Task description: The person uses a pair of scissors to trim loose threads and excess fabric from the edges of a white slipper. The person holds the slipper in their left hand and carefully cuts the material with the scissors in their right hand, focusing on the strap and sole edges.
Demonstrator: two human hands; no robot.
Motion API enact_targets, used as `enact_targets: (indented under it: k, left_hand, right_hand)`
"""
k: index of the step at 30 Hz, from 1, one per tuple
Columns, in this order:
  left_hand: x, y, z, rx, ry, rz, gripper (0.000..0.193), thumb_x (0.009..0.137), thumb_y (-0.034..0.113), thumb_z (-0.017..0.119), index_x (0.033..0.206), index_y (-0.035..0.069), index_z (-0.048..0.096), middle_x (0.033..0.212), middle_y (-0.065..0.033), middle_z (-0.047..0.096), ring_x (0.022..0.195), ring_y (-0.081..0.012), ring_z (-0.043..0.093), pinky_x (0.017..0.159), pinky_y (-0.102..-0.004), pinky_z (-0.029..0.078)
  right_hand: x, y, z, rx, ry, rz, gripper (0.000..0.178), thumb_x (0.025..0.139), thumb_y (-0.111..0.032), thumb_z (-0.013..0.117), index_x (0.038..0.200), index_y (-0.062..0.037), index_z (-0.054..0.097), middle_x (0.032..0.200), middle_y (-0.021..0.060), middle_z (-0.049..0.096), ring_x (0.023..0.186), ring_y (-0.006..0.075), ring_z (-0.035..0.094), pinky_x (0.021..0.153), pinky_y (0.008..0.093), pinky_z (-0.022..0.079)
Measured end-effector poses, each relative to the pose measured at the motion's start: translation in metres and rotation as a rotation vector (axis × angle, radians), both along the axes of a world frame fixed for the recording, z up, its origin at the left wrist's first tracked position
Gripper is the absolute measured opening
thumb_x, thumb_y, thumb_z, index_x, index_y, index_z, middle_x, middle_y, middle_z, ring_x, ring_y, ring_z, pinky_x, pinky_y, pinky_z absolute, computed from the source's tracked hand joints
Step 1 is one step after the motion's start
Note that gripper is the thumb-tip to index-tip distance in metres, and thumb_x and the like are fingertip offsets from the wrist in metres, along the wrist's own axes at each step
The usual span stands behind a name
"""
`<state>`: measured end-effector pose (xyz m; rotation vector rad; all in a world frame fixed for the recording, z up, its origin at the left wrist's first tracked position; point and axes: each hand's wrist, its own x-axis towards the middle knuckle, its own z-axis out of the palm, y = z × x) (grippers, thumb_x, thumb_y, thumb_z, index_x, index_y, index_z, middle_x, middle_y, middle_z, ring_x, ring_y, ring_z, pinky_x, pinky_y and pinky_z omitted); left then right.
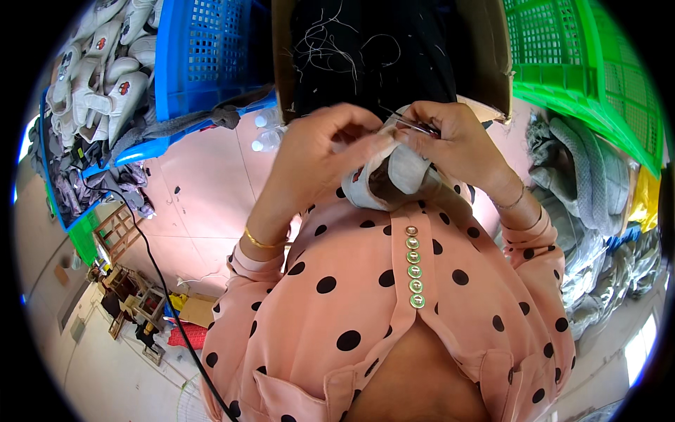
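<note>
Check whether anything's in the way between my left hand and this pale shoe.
Nothing visible is: your left hand touches the pale shoe directly. A thin metal tool in your right hand sits close by, without separating them.

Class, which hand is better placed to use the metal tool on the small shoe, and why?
Probably the right hand: the thin metal tool sits in its fingers, close to the small pale shoe. The left hand is at the shoe's edge, seemingly better placed to steady it.
</note>
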<state>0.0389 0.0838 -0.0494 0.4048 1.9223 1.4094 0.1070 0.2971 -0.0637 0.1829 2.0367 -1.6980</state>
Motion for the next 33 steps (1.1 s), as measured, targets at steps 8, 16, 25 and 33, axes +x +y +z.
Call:
enact_targets:
  k: [8,16,25,33]
  left_hand:
    - [0.004,0.005,-0.013,0.177,-0.455,0.092,0.015,0.086,0.008,0.066,0.092,-0.005,0.069,0.081,-0.0039,0.067,0.073,-0.0062,0.059,0.066,-0.0204,0.047]
    - [0.011,-0.008,-0.023,0.243,-0.605,0.224,0.014,0.085,0.008,0.067,0.095,-0.001,0.070,0.085,-0.0053,0.069,0.078,-0.0097,0.063,0.076,-0.0233,0.050]
    - [0.016,-0.006,-0.017,0.286,-0.607,0.286,0.015,0.086,0.010,0.069,0.094,-0.002,0.070,0.080,-0.0043,0.066,0.071,-0.0070,0.056,0.067,-0.0199,0.045]
    - [0.017,-0.005,-0.014,0.301,-0.594,0.284,0.014,0.087,0.009,0.068,0.095,-0.003,0.070,0.082,-0.0047,0.067,0.072,-0.0074,0.057,0.067,-0.0203,0.045]
  right_hand:
    - [0.006,-0.012,-0.007,0.074,0.230,-0.031,0.020,0.086,-0.014,0.064,0.094,0.0045,0.061,0.077,0.0136,0.064,0.065,0.0183,0.062,0.063,0.0275,0.049]
    - [0.022,-0.005,-0.010,0.604,0.626,-0.155,0.035,0.084,-0.036,0.070,0.095,-0.0051,0.057,0.067,0.0068,0.060,0.058,0.0216,0.062,0.050,0.0299,0.048]
    - [0.030,-0.017,0.001,0.865,0.718,-0.081,0.037,0.079,-0.041,0.072,0.088,-0.0088,0.057,0.061,0.0032,0.056,0.053,0.0217,0.057,0.048,0.0314,0.045]
    - [0.033,-0.019,0.005,0.972,0.715,-0.051,0.037,0.077,-0.041,0.072,0.087,-0.0086,0.057,0.063,0.0032,0.056,0.057,0.0205,0.058,0.049,0.0310,0.045]
